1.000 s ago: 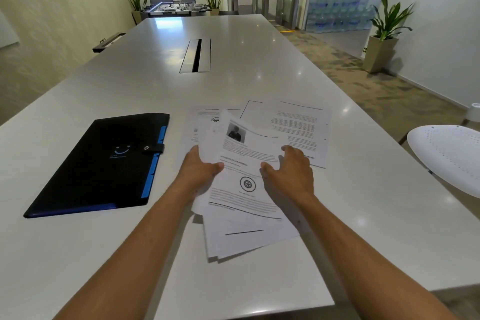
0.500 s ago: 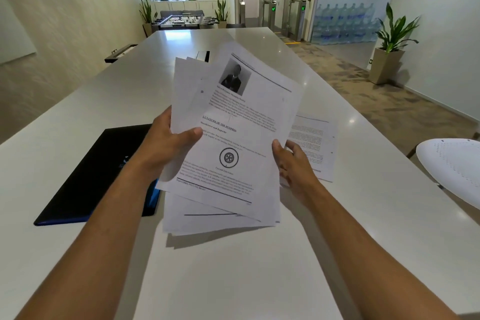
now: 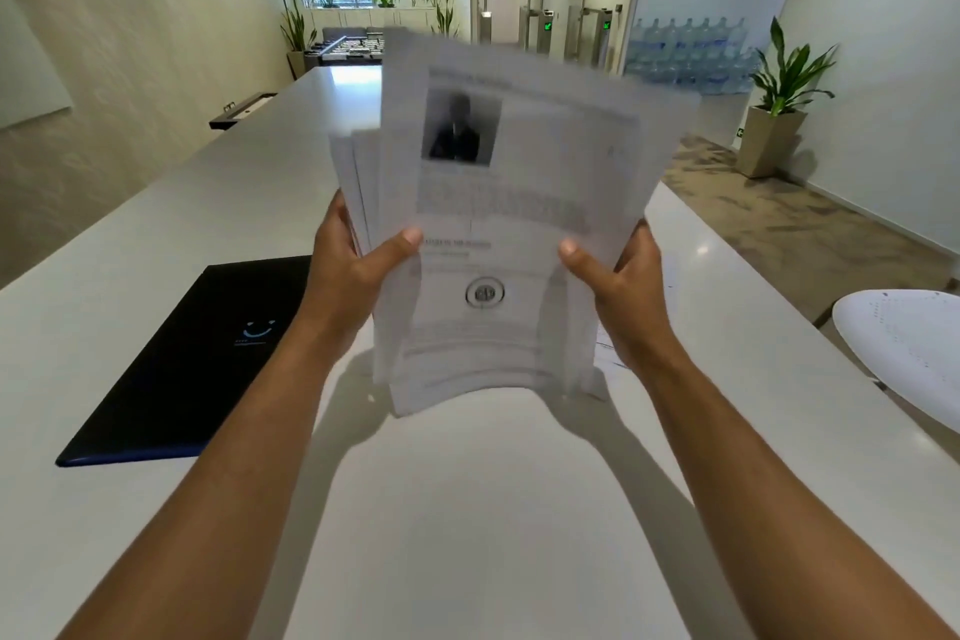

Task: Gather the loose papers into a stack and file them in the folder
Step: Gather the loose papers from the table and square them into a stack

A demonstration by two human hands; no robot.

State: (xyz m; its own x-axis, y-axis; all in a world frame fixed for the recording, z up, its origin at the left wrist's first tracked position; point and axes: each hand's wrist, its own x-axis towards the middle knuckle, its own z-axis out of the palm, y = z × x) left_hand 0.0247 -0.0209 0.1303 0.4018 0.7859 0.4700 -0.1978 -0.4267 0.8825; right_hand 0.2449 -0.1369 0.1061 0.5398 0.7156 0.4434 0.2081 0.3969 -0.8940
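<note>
Lifted higher since before, uneven paper stack [image 3: 498, 234] pinched by left hand [image 3: 358, 276] and right hand [image 3: 618, 286]; at three o'clock, stray sheet [image 3: 665, 276] risks being missed.

The sheets [image 3: 498, 224] are thin white paper with a matt face, printed in grey and black, and soft enough to bow along the lower edge. The table [image 3: 467, 509] has a smooth, glossy white top that mirrors the window light and shows small bright glints. The folder [image 3: 197, 353] looks like black matt leather-like or plastic material, with a blue edge and a small pale blue emblem. The chair [image 3: 904, 353] at the right is smooth white plastic, dotted with tiny holes. The floor [image 3: 810, 234] beyond is rough, mottled carpet.
</note>
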